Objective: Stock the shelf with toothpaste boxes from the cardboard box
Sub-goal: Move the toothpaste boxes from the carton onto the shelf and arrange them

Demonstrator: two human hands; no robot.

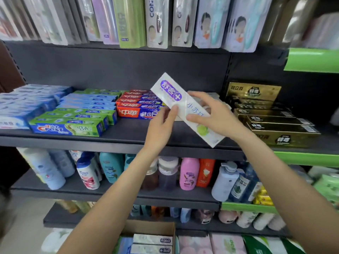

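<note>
A white toothpaste box [170,92] with a purple logo hangs tilted in front of the dark shelf [128,132], its logo end up and to the left. My left hand [161,125] pinches its near edge from below with the thumb on the front face. My right hand [211,112] grips the box's middle, fingers curled over the top. The box hovers over a gap between red toothpaste boxes [137,107] and gold ones [271,118]. Far below, the cardboard box [152,228] holds more white toothpaste boxes [152,239].
Green Crest boxes [73,121] and blue boxes [27,105] fill the shelf's left part. Toothbrush packs [157,22] hang above. Shampoo bottles [189,173] stand on the shelf below. A green-edged shelf unit [311,59] adjoins on the right.
</note>
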